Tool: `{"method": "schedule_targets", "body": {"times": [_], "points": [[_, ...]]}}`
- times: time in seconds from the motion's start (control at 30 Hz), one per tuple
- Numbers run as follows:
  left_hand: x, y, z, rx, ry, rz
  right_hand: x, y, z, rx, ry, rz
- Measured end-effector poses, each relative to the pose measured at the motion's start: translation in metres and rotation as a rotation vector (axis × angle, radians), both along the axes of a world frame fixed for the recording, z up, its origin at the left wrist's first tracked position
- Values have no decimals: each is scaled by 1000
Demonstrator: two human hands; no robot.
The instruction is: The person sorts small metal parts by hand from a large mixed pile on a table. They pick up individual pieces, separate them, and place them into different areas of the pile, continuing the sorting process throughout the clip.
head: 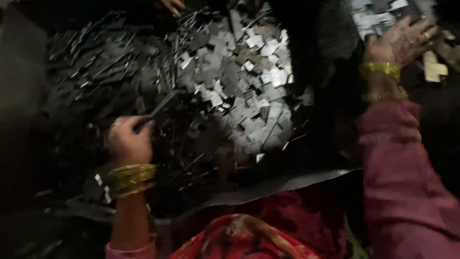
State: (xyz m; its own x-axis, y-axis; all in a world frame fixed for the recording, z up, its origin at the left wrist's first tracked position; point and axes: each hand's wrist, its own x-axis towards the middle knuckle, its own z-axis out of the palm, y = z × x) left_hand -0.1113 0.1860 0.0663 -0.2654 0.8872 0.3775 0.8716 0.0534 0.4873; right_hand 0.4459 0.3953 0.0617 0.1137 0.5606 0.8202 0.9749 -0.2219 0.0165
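The left hand point(129, 141), wrist ringed with gold bangles, is fisted around a thin dark metal strip point(160, 108) over the heap of small flat grey metal pieces point(239, 91), while the right hand point(400, 41) lies spread, fingers open and holding nothing, on a second pile of pale metal plates point(378, 17) at upper right.

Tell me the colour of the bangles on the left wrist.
Gold-yellow bangles, stacked below the left hand; the head view shows them best.

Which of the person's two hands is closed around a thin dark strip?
The left hand, with gold bangles, grips a thin dark strip over the metal pieces. The right hand lies spread open on other pieces.
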Motion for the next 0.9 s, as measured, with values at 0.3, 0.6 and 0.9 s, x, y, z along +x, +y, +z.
{"method": "schedule_targets", "body": {"times": [0.3, 0.6, 0.9], "points": [[95, -98, 5, -118, 41, -627, -261, -238, -99, -1101, 602, 1571], [12, -157, -10, 45, -448, 124, -350, -153, -117, -774, 578, 1006], [4, -154, -28, -252, -621, 382, -431, -83, -111, -599, -151, 948]]}}
